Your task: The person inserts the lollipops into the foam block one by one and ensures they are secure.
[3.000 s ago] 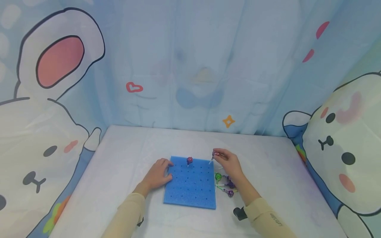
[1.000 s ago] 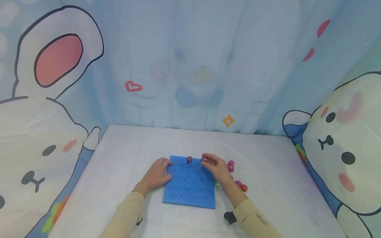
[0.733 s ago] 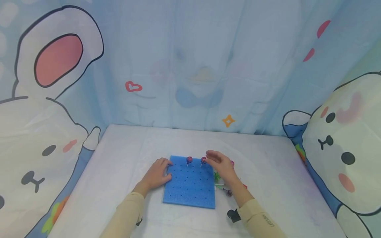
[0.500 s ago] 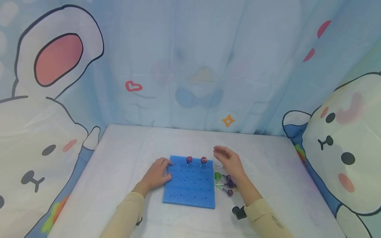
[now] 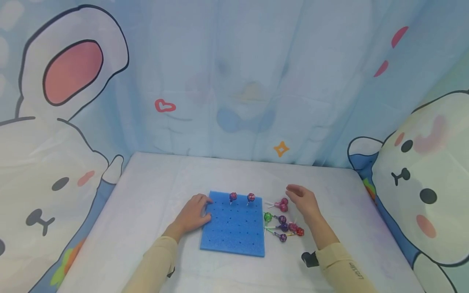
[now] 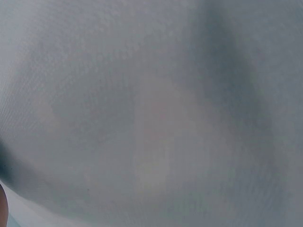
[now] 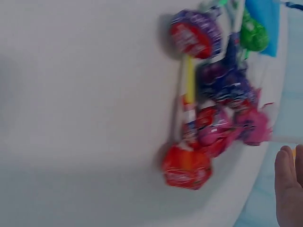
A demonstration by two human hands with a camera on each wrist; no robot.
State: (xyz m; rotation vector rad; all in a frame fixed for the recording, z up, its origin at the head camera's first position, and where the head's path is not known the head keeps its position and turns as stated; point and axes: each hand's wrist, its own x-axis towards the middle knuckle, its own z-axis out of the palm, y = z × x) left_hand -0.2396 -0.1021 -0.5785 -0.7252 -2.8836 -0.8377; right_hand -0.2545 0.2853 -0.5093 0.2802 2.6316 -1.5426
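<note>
A blue foam board (image 5: 232, 234) with rows of small holes lies on the table. Two purple-red lollipops stand upright by their sticks near its far edge, a left one (image 5: 233, 197) and a right one (image 5: 250, 197). My left hand (image 5: 193, 212) rests at the board's left edge, fingertips on it. My right hand (image 5: 303, 200) is off to the right with nothing in its fingers, beside two pink lollipops (image 5: 283, 204). The left wrist view is mostly blurred grey cloth (image 6: 142, 113). Fingers (image 7: 288, 184) of the right hand show at the right wrist view's edge.
Right of the board lie several loose lollipops: a green one (image 5: 268, 217), purple ones (image 5: 283, 237) and a red one (image 5: 300, 231), sticks crossing. White cloth covers the table (image 5: 165, 175). A printed blue curtain (image 5: 190, 81) hangs behind it.
My right hand carried a lollipop over the board, stood it to the right of the first one, let go, and moved away right past the loose lollipops. The left hand has stayed put.
</note>
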